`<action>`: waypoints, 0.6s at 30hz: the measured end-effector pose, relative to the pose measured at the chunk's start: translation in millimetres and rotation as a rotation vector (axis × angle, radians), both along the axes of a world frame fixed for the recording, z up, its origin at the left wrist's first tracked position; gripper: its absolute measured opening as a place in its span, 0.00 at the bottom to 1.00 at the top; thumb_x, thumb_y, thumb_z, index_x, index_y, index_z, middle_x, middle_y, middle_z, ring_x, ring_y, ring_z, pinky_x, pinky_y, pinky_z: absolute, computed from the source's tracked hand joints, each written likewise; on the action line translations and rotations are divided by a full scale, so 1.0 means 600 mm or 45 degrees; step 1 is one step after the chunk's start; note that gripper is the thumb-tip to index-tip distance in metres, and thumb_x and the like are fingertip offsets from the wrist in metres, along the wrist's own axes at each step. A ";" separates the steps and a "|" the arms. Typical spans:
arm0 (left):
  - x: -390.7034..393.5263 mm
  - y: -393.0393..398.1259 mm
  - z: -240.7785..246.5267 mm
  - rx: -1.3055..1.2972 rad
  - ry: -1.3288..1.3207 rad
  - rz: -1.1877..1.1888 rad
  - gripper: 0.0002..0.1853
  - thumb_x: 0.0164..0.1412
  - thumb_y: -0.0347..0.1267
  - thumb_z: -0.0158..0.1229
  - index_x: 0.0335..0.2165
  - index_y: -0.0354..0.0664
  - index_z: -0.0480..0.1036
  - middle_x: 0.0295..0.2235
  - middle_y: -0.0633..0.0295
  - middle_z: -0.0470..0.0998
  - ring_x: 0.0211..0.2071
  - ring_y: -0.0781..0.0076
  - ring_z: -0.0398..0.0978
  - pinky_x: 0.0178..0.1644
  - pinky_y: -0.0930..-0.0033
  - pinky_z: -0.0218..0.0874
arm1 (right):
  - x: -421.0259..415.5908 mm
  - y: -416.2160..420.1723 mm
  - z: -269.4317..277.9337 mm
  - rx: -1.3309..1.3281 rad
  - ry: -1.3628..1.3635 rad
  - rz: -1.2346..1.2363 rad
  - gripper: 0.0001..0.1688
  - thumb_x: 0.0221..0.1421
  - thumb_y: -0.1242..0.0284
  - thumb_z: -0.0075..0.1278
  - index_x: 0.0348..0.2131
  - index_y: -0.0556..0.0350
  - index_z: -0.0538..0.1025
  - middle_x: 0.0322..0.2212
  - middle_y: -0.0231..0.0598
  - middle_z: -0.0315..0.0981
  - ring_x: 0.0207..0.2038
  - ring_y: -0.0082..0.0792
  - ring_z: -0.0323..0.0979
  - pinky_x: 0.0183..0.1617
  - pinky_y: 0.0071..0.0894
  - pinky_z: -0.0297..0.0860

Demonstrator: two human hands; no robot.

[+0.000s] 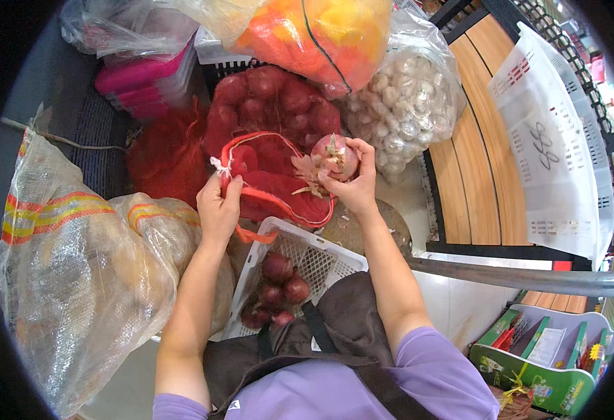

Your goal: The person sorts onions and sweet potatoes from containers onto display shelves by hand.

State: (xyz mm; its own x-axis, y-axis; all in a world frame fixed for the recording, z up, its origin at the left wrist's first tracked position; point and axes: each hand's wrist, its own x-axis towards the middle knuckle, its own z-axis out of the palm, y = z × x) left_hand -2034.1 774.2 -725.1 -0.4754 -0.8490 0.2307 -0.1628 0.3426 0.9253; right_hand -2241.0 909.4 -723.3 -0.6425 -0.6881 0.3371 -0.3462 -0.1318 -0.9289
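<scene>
My left hand (pixel 219 205) grips the rim of a red mesh bag (pixel 281 191), whose mouth is spread wide. A white tie is knotted on the rim just above my fingers. In my right hand (pixel 357 184) is a red onion (pixel 335 152) with papery dry skin hanging loose from it. The onion is over the right side of the bag's mouth. A white plastic basket (pixel 338 255) stands below my hands, partly hidden by my dark apron. Several red onions (pixel 278 283) lie in it.
A red net sack of onions (pixel 270 105) lies behind the mesh bag. Clear bags of garlic (pixel 407 100) stand at back right, beside a wood-slat shelf (pixel 475 173). Woven sacks (pixel 86 273) crowd the left. A metal pipe (pixel 522 276) and a green display box (pixel 533 362) are at right.
</scene>
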 end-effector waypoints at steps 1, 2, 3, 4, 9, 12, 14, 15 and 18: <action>0.002 -0.003 -0.004 -0.018 -0.016 0.016 0.09 0.55 0.28 0.53 0.33 0.33 0.71 0.25 0.64 0.75 0.29 0.77 0.70 0.36 0.72 0.61 | 0.003 0.000 0.006 -0.047 0.149 -0.024 0.43 0.28 0.79 0.66 0.45 0.53 0.61 0.45 0.41 0.62 0.47 0.33 0.63 0.52 0.31 0.61; 0.004 -0.008 -0.010 -0.085 -0.108 -0.016 0.14 0.51 0.27 0.53 0.38 0.33 0.69 0.34 0.58 0.75 0.32 0.69 0.72 0.39 0.68 0.62 | 0.004 -0.002 0.009 -0.095 0.298 -0.048 0.43 0.27 0.78 0.66 0.45 0.52 0.62 0.45 0.44 0.63 0.47 0.36 0.64 0.51 0.33 0.62; 0.007 -0.012 -0.018 -0.176 -0.134 0.000 0.15 0.51 0.26 0.53 0.40 0.34 0.68 0.36 0.57 0.74 0.32 0.67 0.72 0.39 0.68 0.62 | 0.008 -0.001 0.017 -0.144 0.446 -0.071 0.44 0.25 0.78 0.66 0.45 0.52 0.62 0.45 0.46 0.64 0.46 0.39 0.66 0.51 0.34 0.63; 0.009 -0.017 -0.026 -0.267 -0.161 0.017 0.17 0.51 0.26 0.53 0.42 0.34 0.67 0.38 0.56 0.73 0.32 0.65 0.72 0.40 0.67 0.62 | 0.011 0.003 0.029 -0.090 0.595 -0.104 0.46 0.22 0.78 0.67 0.44 0.49 0.62 0.48 0.49 0.62 0.48 0.44 0.64 0.52 0.38 0.62; 0.001 -0.017 -0.043 -0.134 -0.032 0.063 0.24 0.51 0.22 0.50 0.49 0.39 0.62 0.42 0.52 0.68 0.33 0.62 0.70 0.44 0.66 0.61 | 0.022 0.005 0.046 -0.206 0.863 -0.169 0.45 0.19 0.79 0.68 0.41 0.46 0.62 0.50 0.53 0.60 0.51 0.52 0.61 0.53 0.45 0.62; -0.006 0.001 0.002 0.178 0.120 0.043 0.30 0.48 0.16 0.45 0.52 0.43 0.60 0.44 0.52 0.65 0.38 0.61 0.67 0.49 0.66 0.58 | 0.025 0.004 0.047 -0.255 0.909 -0.173 0.45 0.21 0.78 0.69 0.41 0.46 0.61 0.50 0.54 0.60 0.51 0.53 0.61 0.53 0.45 0.62; 0.003 -0.008 -0.004 -0.184 -0.109 -0.009 0.32 0.46 0.15 0.44 0.52 0.45 0.61 0.44 0.50 0.65 0.38 0.59 0.67 0.48 0.66 0.58 | 0.026 0.005 0.044 -0.281 0.910 -0.151 0.46 0.22 0.77 0.70 0.42 0.46 0.60 0.50 0.55 0.60 0.50 0.52 0.62 0.53 0.45 0.62; 0.008 -0.010 -0.011 -0.359 -0.224 -0.035 0.33 0.45 0.14 0.43 0.53 0.46 0.61 0.44 0.49 0.65 0.38 0.59 0.67 0.48 0.66 0.59 | 0.027 0.007 0.040 -0.304 0.853 -0.132 0.46 0.23 0.76 0.70 0.42 0.47 0.59 0.49 0.55 0.60 0.50 0.51 0.63 0.53 0.44 0.62; 0.019 -0.008 -0.023 -0.242 -0.426 -0.186 0.27 0.45 0.16 0.43 0.45 0.43 0.71 0.46 0.46 0.64 0.45 0.52 0.66 0.51 0.63 0.58 | 0.034 0.011 0.027 -0.335 0.694 -0.077 0.46 0.25 0.75 0.70 0.43 0.48 0.57 0.49 0.55 0.59 0.50 0.49 0.63 0.53 0.42 0.62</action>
